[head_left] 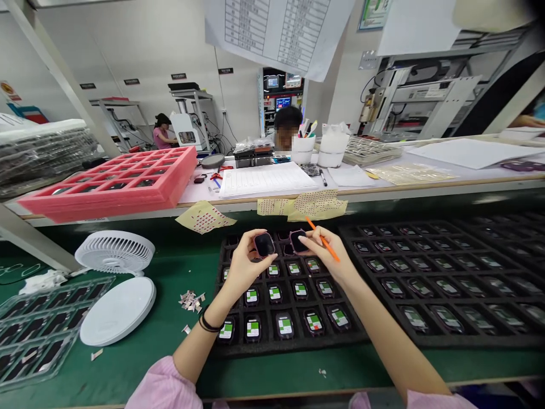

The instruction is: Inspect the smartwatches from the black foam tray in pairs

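My left hand (248, 254) is closed around a square smartwatch body (264, 244) with a dark screen. In my right hand (326, 250) is a second watch body (298, 241), pinched at its edge, its face also dark. An orange stick-like tool (323, 241) lies across the same hand, tucked by the fingers; its exact kind is unclear. Both hands hover above the back rows of a black foam tray (272, 350). Several watch bodies with white and green labels, such as one watch (284, 325), sit in its compartments.
More watches fill another black tray (430, 339) at right. A white fan (119, 309), scraps (191, 301) and a clear plastic tray (51, 318) lie left. A pink foam tray (114, 176) and papers (264, 179) rest on the shelf. Two people sit beyond.
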A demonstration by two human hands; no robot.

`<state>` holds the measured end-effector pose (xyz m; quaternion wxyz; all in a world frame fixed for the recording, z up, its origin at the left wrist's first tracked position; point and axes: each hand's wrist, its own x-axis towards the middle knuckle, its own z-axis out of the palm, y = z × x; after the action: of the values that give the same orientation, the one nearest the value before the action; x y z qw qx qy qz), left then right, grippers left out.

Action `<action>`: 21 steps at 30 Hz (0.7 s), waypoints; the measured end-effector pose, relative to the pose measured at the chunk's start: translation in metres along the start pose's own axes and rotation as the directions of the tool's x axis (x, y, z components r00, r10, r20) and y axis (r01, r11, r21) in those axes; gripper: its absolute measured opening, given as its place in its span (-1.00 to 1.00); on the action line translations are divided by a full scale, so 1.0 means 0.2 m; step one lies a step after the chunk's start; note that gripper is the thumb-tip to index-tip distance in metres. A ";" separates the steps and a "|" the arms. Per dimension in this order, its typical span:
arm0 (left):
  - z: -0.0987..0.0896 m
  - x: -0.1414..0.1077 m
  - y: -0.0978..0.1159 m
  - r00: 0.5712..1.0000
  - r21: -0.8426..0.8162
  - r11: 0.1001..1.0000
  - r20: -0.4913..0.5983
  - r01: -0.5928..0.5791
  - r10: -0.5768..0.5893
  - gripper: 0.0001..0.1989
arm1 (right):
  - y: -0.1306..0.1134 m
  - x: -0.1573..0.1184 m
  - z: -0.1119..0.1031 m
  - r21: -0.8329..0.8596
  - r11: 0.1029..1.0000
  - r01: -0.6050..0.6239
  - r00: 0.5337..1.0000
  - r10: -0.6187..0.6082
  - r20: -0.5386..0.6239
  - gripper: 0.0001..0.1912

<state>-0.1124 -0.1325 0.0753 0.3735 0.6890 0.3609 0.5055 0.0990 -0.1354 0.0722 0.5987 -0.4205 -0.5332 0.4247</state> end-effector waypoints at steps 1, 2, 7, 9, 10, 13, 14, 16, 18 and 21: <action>0.04 0.03 -0.05 0.998 0.018 0.999 0.056 0.027 -0.028 -0.51 | 0.05 0.04 -0.08 -0.110 0.994 0.012 0.999 -0.015 -0.029 -0.46; 0.09 0.07 -0.10 0.989 0.067 0.997 0.138 0.048 -0.057 -0.49 | 0.10 0.09 -0.16 -0.253 0.967 0.009 0.997 -0.027 -0.066 -0.46; 0.43 0.29 -0.36 0.936 0.378 0.926 0.325 0.004 -0.137 -0.50 | 0.33 0.25 -0.43 -0.551 0.829 -0.096 0.957 -0.075 -0.279 -0.47; 0.54 0.34 -0.42 0.935 0.440 0.898 0.329 -0.028 -0.132 -0.56 | 0.38 0.26 -0.44 -0.582 0.805 -0.115 0.951 -0.080 -0.298 -0.49; 0.58 0.36 -0.43 0.936 0.472 0.881 0.328 -0.047 -0.126 -0.58 | 0.40 0.26 -0.44 -0.592 0.797 -0.117 0.950 -0.083 -0.300 -0.51; 0.61 0.37 -0.47 0.942 0.549 0.830 0.320 -0.096 -0.102 -0.64 | 0.39 0.24 -0.42 -0.606 0.790 -0.094 0.949 -0.112 -0.293 -0.55; 0.60 0.37 -0.48 0.943 0.566 0.817 0.319 -0.107 -0.097 -0.65 | 0.37 0.22 -0.41 -0.605 0.793 -0.075 0.949 -0.130 -0.289 -0.55; 0.54 0.36 -0.49 0.943 0.590 0.798 0.319 -0.122 -0.092 -0.68 | 0.29 0.17 -0.37 -0.591 0.806 -0.021 0.947 -0.174 -0.270 -0.55; 0.43 0.35 -0.50 0.943 0.605 0.786 0.319 -0.128 -0.091 -0.71 | 0.17 0.08 -0.30 -0.555 0.830 0.057 0.947 -0.221 -0.233 -0.58; 0.24 0.32 -0.48 0.946 0.610 0.781 0.312 -0.129 -0.087 -0.78 | -0.05 -0.19 -0.16 -0.312 0.916 0.252 0.939 -0.310 -0.152 -0.64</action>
<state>-0.0631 -0.0399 0.0079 0.1730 0.8506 0.4335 0.2420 0.1282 -0.1762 0.0689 0.6362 -0.4620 -0.5818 0.2079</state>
